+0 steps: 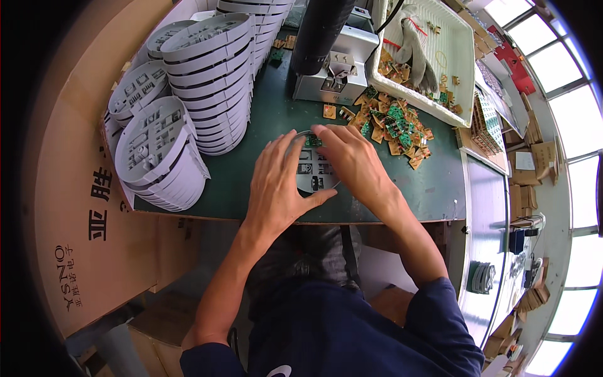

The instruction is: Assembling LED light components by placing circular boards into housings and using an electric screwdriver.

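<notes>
Two bare hands close around one round, shallow, light-grey plastic housing [317, 168], which sits at the near edge of the dark green tabletop [433, 195]; whether it rests there or is held just above, I cannot tell. Its moulded inner side faces up. The left hand [272, 179] has a wide, curved grip on it, fingers along the far left rim and thumb reaching across the near rim. The right hand [352, 154] arches over the right side, its fingers by a small green circuit board [311, 139] at the housing's far side; whether they pinch that board or merely press beside it is hidden.

By its look, the housing should be light and fairly stiff, its thin wall likely to flex a little if squeezed across, and its smooth outer side perhaps slippery. Best to take it by opposite parts of the rim, clear of the raised mouldings inside. The board is probably more fragile: hold it by its edges, not by its components. Stacks of similar light-grey plastic housings [210, 81] stand to the left, and a loose heap of small tan-and-green circuit boards [396, 122] lies beyond the right hand
</notes>
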{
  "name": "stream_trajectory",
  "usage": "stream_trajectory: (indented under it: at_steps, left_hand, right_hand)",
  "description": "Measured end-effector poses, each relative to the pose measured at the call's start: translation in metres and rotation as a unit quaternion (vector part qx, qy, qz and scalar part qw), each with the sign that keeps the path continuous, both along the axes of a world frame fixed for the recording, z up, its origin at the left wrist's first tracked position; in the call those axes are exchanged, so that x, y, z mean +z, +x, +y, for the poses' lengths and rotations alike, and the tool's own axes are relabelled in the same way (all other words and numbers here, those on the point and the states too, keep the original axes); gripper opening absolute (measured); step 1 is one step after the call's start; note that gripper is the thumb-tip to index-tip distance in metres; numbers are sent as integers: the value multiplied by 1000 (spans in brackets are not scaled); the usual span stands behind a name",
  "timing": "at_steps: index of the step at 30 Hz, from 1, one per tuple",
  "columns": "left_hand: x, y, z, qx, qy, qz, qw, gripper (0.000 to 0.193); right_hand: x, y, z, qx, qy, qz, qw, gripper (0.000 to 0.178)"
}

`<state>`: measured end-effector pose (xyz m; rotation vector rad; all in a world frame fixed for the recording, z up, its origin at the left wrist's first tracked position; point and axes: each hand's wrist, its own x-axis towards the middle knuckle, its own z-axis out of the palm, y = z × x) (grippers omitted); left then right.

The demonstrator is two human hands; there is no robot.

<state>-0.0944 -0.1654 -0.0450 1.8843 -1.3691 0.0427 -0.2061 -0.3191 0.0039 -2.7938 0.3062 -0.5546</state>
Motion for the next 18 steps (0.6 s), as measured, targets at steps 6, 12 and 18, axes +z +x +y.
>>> stream_trajectory:
  at_steps: [6, 12, 18]
  left_hand:
    - [3, -2, 2, 2, 17, -35, 999, 91]
    - [1, -3, -1, 4, 26, -56, 998, 87]
    - [1, -2, -3, -4, 24, -36, 999, 88]
  right_hand:
    - [-6, -17, 4, 23, -48, 7, 999, 44]
    - [31, 11, -15, -12, 152, -142, 978, 55]
    - [109, 113, -42, 163, 317, -317, 879, 53]
